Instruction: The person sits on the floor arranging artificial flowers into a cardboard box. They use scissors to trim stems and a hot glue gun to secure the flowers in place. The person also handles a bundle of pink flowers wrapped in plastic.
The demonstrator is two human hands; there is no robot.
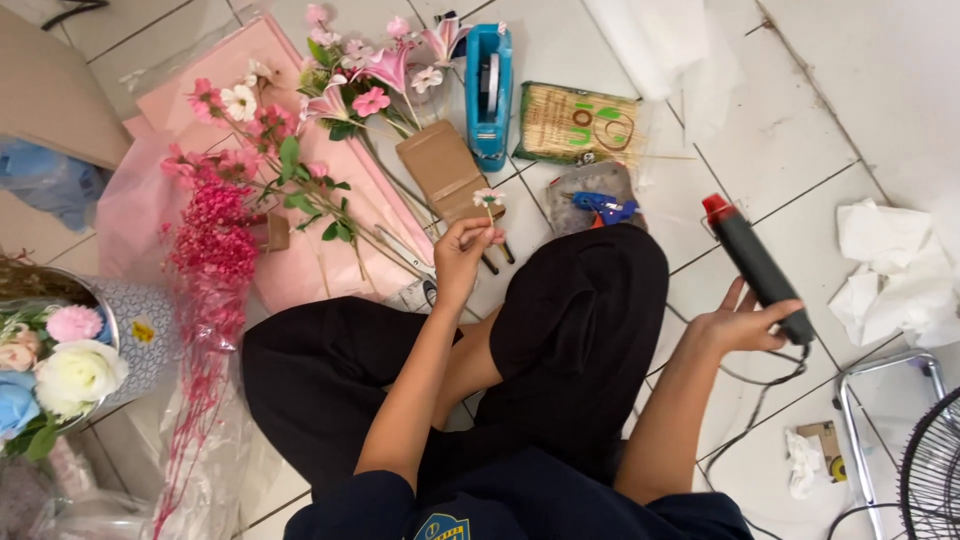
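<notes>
tape dispenser (489,90) left of skewer pack (578,123) | flowers (300,130) further left

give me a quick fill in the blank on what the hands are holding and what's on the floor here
1. The left hand pinches a small ____ by its stem.
2. The right hand grips a black glue gun with a ____ tip.
3. The tape dispenser on the tiled floor is ____ in colour.

Missing words: flower; red; blue
</notes>
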